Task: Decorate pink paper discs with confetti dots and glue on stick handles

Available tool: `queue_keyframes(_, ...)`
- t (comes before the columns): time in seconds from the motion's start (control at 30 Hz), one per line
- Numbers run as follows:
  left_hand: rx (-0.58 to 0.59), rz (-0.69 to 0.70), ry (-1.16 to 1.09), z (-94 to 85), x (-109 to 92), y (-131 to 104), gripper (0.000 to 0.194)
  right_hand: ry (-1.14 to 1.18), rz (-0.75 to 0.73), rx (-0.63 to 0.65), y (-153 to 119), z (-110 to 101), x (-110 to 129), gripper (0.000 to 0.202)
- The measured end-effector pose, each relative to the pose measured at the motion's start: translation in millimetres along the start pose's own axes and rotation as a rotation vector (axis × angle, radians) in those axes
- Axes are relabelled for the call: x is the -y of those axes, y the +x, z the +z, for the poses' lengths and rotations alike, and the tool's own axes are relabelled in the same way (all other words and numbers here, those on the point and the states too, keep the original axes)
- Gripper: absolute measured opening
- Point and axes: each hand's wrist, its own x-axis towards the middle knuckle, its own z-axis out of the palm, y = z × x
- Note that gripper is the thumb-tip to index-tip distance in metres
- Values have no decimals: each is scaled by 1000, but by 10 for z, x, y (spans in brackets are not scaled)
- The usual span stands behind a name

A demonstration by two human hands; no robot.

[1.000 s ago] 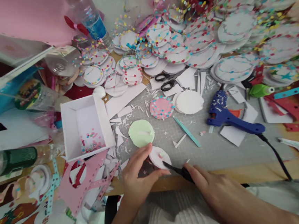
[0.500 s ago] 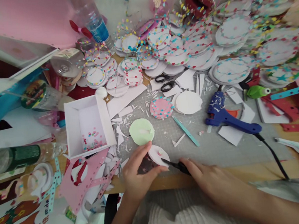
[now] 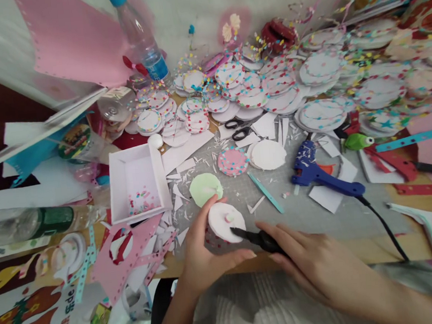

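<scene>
A white round disc (image 3: 221, 227) with a small pale knob near its middle is in my left hand (image 3: 204, 248). The fingers hold its left side and reach behind it, while the thumb sticks out below, apart from the rim. My right hand (image 3: 307, 255) grips a black tool (image 3: 266, 241) with a narrow dark tip, which meets the disc's face below the knob. The tool's exact kind is unclear. Just behind the disc, a light green disc (image 3: 202, 189) lies on the grey cutting mat (image 3: 282, 227). A pink dotted round piece (image 3: 233, 160) rests farther back.
A blue glue gun (image 3: 315, 173) with a black cord lies on the right. Turquoise tweezers (image 3: 266, 193) and black-handled scissors (image 3: 240, 132) are on the mat. A white box (image 3: 157, 177) holding confetti stands left, amid paper scraps. Decorated discs (image 3: 247, 86) crowd the back.
The disc now faces the camera more fully. My left thumb has come away from its rim, and the tool's tip stays at the disc. The camera view has shifted.
</scene>
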Motion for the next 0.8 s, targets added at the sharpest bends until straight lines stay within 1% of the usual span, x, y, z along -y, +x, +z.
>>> queue_keyframes(0.07,-20,-21,17,33,-14,-4,89,-4,-3,-11,-13,9,6,35)
queue_keyframes(0.2,-66,-24,17,84,-39,-5,77,-32,-13,-22,-57,27,26,36)
queue_keyframes(0.3,-53,-40,5,94,-63,-6,74,-44,-17,-24,-87,34,28,38)
queue_keyframes(0.6,-4,-98,-142,103,-101,15,68,-46,-31,-31,-95,41,-10,40)
queue_keyframes(0.8,31,-99,-199,73,-92,25,67,38,-14,-8,-98,22,-15,42)
